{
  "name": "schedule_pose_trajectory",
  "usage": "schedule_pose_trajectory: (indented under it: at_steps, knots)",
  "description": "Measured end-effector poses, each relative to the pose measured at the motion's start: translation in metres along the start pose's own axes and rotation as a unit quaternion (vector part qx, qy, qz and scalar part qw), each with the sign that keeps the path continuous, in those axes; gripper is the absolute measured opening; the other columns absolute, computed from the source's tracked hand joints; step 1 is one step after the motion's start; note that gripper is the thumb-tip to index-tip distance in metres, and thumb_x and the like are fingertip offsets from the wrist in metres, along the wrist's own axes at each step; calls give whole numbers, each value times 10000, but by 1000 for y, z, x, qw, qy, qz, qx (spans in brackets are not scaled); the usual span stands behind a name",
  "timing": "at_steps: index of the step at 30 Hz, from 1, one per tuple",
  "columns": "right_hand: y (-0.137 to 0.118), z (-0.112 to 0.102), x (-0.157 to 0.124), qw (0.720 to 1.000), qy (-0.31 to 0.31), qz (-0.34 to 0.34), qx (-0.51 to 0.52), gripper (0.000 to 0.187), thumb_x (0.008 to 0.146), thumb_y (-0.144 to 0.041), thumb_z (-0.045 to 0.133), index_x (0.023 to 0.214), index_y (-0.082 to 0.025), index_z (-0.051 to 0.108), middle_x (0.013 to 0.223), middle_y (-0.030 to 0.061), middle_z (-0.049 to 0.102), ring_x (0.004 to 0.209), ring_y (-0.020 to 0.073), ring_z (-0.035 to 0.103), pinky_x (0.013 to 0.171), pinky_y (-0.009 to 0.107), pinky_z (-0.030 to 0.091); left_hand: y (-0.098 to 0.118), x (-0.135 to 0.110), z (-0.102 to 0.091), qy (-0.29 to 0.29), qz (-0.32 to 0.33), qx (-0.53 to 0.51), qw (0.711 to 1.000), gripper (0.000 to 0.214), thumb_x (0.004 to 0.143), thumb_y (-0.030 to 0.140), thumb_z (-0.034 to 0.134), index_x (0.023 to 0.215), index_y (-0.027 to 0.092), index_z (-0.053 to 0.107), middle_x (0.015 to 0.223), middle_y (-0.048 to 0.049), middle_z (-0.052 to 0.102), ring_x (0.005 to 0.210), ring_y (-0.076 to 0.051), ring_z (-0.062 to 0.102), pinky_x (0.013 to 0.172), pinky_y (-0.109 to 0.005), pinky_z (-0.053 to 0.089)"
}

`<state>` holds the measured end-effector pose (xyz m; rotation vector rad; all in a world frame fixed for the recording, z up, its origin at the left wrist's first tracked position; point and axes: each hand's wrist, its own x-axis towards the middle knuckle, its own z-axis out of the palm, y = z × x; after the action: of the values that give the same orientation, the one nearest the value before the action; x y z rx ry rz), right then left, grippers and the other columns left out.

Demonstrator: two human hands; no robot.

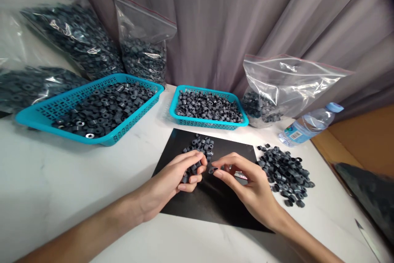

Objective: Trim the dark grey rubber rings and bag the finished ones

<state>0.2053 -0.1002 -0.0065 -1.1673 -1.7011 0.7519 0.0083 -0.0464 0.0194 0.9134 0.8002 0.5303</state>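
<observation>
Hovering within mat (pixel 200 203) edges, right fingers (pixel 228 159) pinch ring (pixel 212 169).

Fairly bright, pale light covers my white desk (pixel 129 156), dimming to grey at the lower left. Hard white glints fleck the clear bag (pixel 286 84) at the right and those at the left, while the black sheet (pixel 212 207) carries a soft sheen. The small piece (pixel 212 168) in my right hand (pixel 246 174) looks soft-edged. The curtain (pixel 209 29) is smeary, the wide lens stretches the sides, and the top right corner falls to black.
</observation>
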Motion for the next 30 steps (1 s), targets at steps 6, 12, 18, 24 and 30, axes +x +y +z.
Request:
schedule_pose_trajectory:
  at_steps: [6,12,18,24,30]
  knots:
    - [1,1,-2,1000,1,-13,12,128,939,-242,668,1054,-259,721,986,21,712,850,157,651,691,274,508,2,-2,5,-5,-17,9,1000,218,998,312,469,902,149,578,800,10,448,598,-60,295,490,-223,116]
    - [2,0,-1,999,-15,3,43,149,956,-235,637,1073,-271,722,1031,33,712,915,172,666,720,280,546,5,-6,5,-33,-42,16,998,210,980,375,526,932,174,561,826,8,455,641,-76,309,506,-229,119]
    - [2,0,0,997,-3,44,65,114,937,-283,664,1026,-246,726,983,36,705,812,151,661,597,233,535,1,-4,5,-50,-35,59,996,336,983,492,493,838,189,481,757,45,317,623,-98,200,515,-247,138]
    - [2,0,1,996,7,54,71,121,934,-311,665,1005,-234,725,953,43,693,800,156,648,562,224,524,-9,-4,2,-82,-27,108,990,393,945,604,484,918,213,498,761,54,283,621,-111,178,527,-264,153]
    - [5,-2,2,995,31,39,87,99,929,-289,671,988,-233,728,933,37,689,726,131,636,531,209,514,-11,-6,3,-94,-39,103,989,360,976,555,456,883,208,494,765,45,309,635,-114,193,535,-257,155]
